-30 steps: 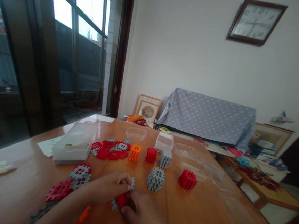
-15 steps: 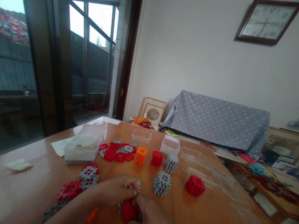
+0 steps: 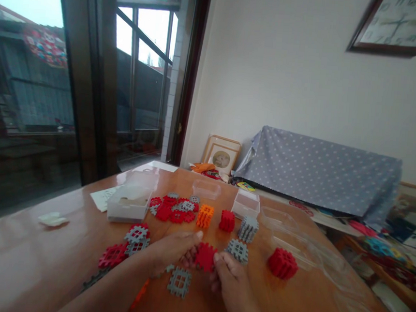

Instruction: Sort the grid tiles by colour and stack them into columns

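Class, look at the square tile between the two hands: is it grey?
No, the tile between the left hand and the right hand is plainly red.

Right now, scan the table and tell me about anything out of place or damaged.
One oddity: a pale, uneven scrap lies alone on the left of the table, apart from the red and grey pieces, so it looks stray; its material is unclear. The red piece in the right hand shows no visible damage.
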`<state>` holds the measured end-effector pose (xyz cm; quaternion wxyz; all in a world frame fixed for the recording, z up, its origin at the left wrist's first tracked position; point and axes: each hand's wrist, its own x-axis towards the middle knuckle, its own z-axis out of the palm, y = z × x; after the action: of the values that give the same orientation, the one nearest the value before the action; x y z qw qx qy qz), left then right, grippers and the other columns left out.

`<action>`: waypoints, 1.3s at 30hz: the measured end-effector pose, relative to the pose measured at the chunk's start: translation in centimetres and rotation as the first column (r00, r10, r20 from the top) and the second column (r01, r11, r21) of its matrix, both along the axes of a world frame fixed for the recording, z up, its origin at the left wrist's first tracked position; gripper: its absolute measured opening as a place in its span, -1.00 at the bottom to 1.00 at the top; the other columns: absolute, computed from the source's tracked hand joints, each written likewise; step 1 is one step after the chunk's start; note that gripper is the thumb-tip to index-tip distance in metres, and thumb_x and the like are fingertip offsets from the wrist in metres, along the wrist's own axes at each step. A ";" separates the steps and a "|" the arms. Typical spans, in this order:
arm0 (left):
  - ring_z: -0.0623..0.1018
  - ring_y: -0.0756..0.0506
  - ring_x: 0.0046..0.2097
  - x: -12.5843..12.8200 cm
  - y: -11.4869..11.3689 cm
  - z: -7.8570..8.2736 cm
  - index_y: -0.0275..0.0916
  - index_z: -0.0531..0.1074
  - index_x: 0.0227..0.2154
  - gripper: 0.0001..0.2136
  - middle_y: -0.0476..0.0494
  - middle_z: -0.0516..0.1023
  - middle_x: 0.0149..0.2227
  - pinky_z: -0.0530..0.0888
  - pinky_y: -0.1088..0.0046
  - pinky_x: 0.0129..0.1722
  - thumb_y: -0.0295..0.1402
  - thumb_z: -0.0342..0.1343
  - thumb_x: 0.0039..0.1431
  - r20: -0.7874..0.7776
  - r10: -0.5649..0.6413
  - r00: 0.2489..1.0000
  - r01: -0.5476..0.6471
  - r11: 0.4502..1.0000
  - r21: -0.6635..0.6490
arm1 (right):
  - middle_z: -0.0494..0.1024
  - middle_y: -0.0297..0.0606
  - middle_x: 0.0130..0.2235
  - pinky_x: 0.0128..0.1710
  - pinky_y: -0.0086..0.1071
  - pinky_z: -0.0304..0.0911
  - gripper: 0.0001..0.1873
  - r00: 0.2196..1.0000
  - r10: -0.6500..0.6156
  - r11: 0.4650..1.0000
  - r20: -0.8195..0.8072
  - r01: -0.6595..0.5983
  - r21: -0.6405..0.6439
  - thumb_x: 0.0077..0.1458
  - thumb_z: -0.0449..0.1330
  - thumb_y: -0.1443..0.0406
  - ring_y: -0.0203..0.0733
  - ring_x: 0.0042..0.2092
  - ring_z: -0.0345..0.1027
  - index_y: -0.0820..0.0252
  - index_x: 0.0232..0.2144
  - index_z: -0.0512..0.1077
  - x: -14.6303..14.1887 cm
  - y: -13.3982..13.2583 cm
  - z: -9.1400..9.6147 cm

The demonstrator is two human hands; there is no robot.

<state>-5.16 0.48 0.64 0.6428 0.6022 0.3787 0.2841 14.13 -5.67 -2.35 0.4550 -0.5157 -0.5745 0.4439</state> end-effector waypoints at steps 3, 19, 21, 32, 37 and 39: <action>0.50 -0.05 -0.37 0.1 -0.1 0.1 -0.25 0.47 -0.32 -0.63 -0.08 0.57 -0.39 0.39 0.41 -0.28 0.01 0.12 0.18 0.060 -0.013 0.998 0.017 0.998 -0.067 | 0.42 -0.38 -0.53 -0.55 -0.46 0.09 -0.44 0.983 -0.067 0.994 -0.168 0.051 -0.097 0.16 0.06 -0.21 -0.32 -0.55 0.25 0.15 -0.44 0.36 -0.1 0.0 0.3; 0.50 -0.01 -0.40 0.5 0.3 -0.6 -0.27 0.41 -0.30 -0.83 -0.07 0.57 -0.40 0.35 0.45 -0.33 -0.26 0.16 0.15 0.137 0.067 0.988 -0.062 0.997 -0.042 | 0.41 -0.11 0.12 0.08 -0.03 0.30 -0.26 0.857 -0.369 0.855 0.359 0.162 0.493 0.06 0.30 0.14 0.08 0.10 0.34 0.02 0.27 0.19 0.0 0.6 -1.2; 0.51 -0.01 -0.39 0.6 0.3 -0.7 -0.27 0.41 -0.30 -0.83 -0.07 0.57 -0.40 0.35 0.45 -0.33 -0.27 0.16 0.16 0.152 0.059 0.987 -0.051 0.997 -0.053 | 0.34 -0.10 0.21 0.20 0.06 0.19 -0.23 0.795 -0.425 0.811 0.433 0.122 0.572 0.05 0.31 0.16 0.14 0.22 0.22 0.01 0.28 0.18 0.0 0.7 -1.0; 0.48 0.01 -0.41 0.6 0.2 -0.5 -0.28 0.41 -0.30 -0.83 -0.09 0.58 -0.40 0.32 0.48 -0.34 -0.27 0.17 0.16 0.177 0.043 0.983 -0.029 0.996 -0.084 | 0.45 -0.12 0.07 0.11 -0.05 0.30 -0.37 0.736 -0.410 0.815 0.538 0.032 0.578 0.02 0.27 0.30 0.08 0.11 0.33 0.03 0.17 0.30 0.1 1.1 0.7; 0.51 -0.02 -0.34 0.6 -0.1 0.0 -0.27 0.41 -0.26 -0.70 -0.11 0.58 -0.32 0.35 0.46 -0.31 -0.09 0.13 0.22 0.218 0.086 0.972 -0.074 0.995 -0.061 | 0.49 -0.14 0.00 0.06 -0.11 0.32 -0.46 0.750 -0.354 0.842 0.559 -0.005 0.539 0.03 0.29 0.23 0.05 0.05 0.37 0.04 0.09 0.38 1.2 2.4 2.4; 0.53 -0.04 -0.29 0.5 -0.1 0.4 -0.26 0.41 -0.22 -0.66 -0.14 0.59 -0.25 0.37 0.44 -0.28 -0.04 0.13 0.22 0.202 0.138 0.970 -0.127 0.990 -0.063 | 0.48 -0.12 0.03 0.09 -0.11 0.29 -0.50 0.756 -0.361 0.847 0.547 0.019 0.532 0.05 0.28 0.18 0.04 0.08 0.37 0.08 0.07 0.41 2.4 3.8 3.1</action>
<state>-4.66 0.37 1.06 0.6729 0.5267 0.3566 0.3776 16.58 -1.90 0.74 0.3974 -0.5567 -0.7288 0.0330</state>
